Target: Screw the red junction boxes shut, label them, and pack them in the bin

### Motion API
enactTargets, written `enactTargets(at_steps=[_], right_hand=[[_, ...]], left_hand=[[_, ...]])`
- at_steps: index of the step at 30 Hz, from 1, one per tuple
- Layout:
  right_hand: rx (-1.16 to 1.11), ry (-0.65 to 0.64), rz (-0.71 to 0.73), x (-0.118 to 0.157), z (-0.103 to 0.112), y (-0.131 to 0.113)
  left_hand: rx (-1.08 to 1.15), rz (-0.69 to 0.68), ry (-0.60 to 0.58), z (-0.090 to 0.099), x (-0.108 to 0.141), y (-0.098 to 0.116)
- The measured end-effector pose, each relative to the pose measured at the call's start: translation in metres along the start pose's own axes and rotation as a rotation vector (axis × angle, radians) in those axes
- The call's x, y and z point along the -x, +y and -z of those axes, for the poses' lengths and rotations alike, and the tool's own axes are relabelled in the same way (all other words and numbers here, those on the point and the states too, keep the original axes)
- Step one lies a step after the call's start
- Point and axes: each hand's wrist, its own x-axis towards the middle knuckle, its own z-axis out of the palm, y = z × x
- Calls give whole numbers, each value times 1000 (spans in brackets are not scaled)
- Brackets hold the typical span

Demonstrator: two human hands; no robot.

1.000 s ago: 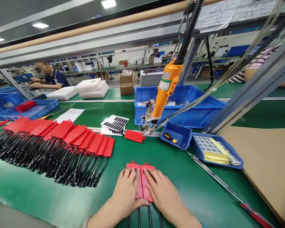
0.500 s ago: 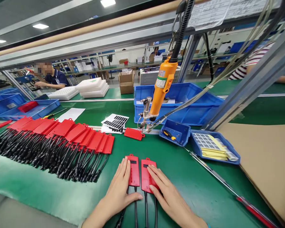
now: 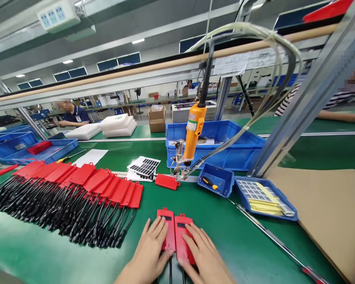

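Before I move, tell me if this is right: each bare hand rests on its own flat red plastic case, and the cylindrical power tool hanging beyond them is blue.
The colour is wrong: the head view shows the cylindrical power tool is orange. The left hand does rest on one flat red plastic case, the right hand on another case.

No wording or figures can be read. Ahead of the right hand, the orange driver carries a pale label (part of it green), its print too small. Higher up beyond both hands, white sheets on the rail bear blurred print. Far out past the left hand, 1 blue bin has a white tag, and the foam stack shows an illegible green mark.
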Motion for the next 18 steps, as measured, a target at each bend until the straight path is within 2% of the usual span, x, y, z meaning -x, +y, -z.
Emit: enactTargets(at_steps=[2, 6, 9, 11, 13, 14, 16, 18], right_hand=[[19, 43, -101, 5, -5, -3], [75, 66, -164, 26, -21, -8], [49, 60, -220, 40, -31, -4], [-82, 78, -293, 43, -33, 0], [-371, 120, -426, 39, -25, 5], [-581, 140, -526, 36, -17, 5], [-1088, 198, -815, 28, 4, 4], [-1603, 281, -1117, 20, 26, -4]], left_hand=[[-45, 98, 79, -8, -3, 3], [-60, 228, 146, -21, 2, 7], [154, 278, 192, -14, 6, 3], [504, 319, 267, -5, 7, -3], [1029, 376, 304, 3, 8, -8], [1321, 402, 300, 6, 8, -8], [1850, 445, 290, 3, 9, -4], [2202, 480, 344, -7, 9, 6]])
